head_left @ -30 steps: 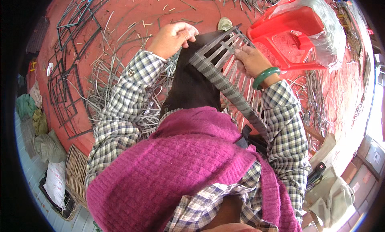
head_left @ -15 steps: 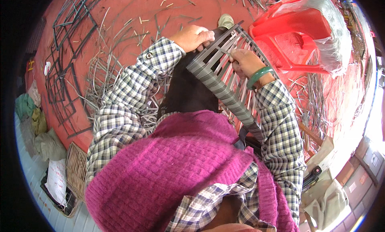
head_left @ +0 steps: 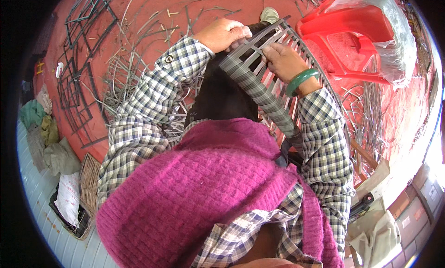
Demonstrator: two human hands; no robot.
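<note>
Stool point(head_left: 345, 31) right of woven frame point(head_left: 259, 89), strips point(head_left: 125, 78) left.

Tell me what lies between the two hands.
In the head view, grey strips of the woven frame cross between the left hand and the right hand.
</note>
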